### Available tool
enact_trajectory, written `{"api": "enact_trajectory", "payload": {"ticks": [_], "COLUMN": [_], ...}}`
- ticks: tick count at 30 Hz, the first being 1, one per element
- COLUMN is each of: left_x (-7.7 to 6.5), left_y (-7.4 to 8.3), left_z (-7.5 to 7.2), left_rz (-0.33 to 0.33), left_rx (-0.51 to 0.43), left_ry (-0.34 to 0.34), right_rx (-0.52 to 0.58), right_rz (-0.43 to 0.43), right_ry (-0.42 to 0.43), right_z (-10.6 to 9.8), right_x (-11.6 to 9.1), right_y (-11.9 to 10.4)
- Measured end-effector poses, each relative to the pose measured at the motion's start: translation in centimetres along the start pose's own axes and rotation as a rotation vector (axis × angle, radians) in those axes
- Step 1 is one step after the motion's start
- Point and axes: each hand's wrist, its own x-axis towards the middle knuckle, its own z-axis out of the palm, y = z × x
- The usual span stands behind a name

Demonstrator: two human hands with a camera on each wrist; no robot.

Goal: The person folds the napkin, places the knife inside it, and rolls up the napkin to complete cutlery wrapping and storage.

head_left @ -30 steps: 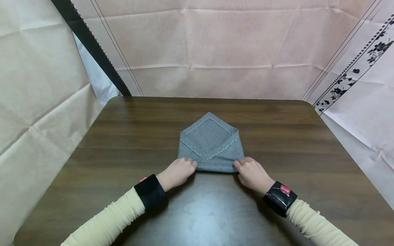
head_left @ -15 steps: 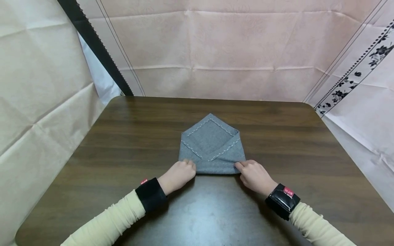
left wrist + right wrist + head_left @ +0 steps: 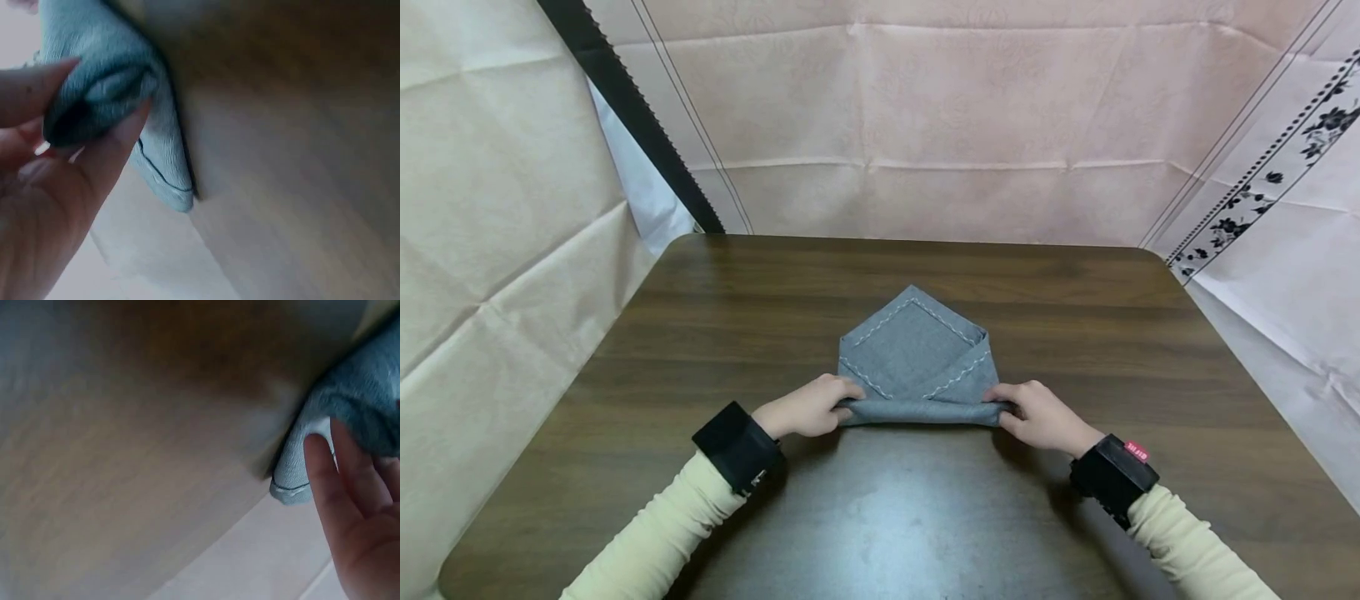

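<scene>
A grey-blue cloth (image 3: 917, 346) with dashed white stitching lies folded in the middle of the table, its pointed end away from me. Along its near edge the fabric forms a thin roll (image 3: 917, 412). My left hand (image 3: 808, 406) pinches the left end of this roll between thumb and fingers; the left wrist view shows the curled cloth end (image 3: 100, 100) held there. At the opposite end my right hand (image 3: 1045, 417) grips the roll the same way. In the right wrist view, fingers (image 3: 322, 469) lie against the cloth (image 3: 369, 369), partly cut off by the frame.
The dark brown wooden table (image 3: 700, 350) has rounded far corners. Pale patterned sheeting (image 3: 962, 108) hangs behind it and on both sides. Each wrist wears a black band, such as the right wristband (image 3: 1114, 475).
Both hands have shifted from the top of the near edge to its ends. The near edge has been turned up into a roll, and the cloth's tip sits slightly nearer.
</scene>
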Motion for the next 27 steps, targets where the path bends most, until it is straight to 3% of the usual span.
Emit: {"api": "enact_trajectory", "payload": {"ticks": [4, 8, 12, 15, 19, 24, 27], "left_x": [0.3, 0.6, 0.8, 0.9, 1.4, 2.0, 2.2], "left_y": [-0.8, -1.4, -1.6, -1.5, -1.0, -0.4, -0.1], "left_z": [-0.5, -0.6, -0.5, -0.5, -0.6, -0.6, -0.4], "left_rz": [-0.06, -0.099, -0.089, -0.124, -0.239, -0.394, -0.395], "left_rx": [-0.105, -0.109, -0.013, 0.049, 0.094, 0.186, 0.296], "left_ry": [-0.031, 0.023, 0.104, 0.145, 0.159, 0.129, 0.151], "right_rx": [0.069, 0.066, 0.017, -0.06, -0.161, -0.286, -0.384], "right_rz": [0.031, 0.104, 0.147, 0.16, 0.167, 0.174, 0.193], "right_ry": [0.009, 0.046, 0.063, 0.082, 0.119, 0.143, 0.173], "right_z": [-0.1, -0.1, -0.1, -0.1, 0.0, 0.3, 0.6], "right_x": [0.3, 0.8, 1.3, 1.7, 2.3, 2.9, 3.1], "right_y": [0.7, 1.0, 0.7, 0.3, -0.1, 0.1, 0.2]}}
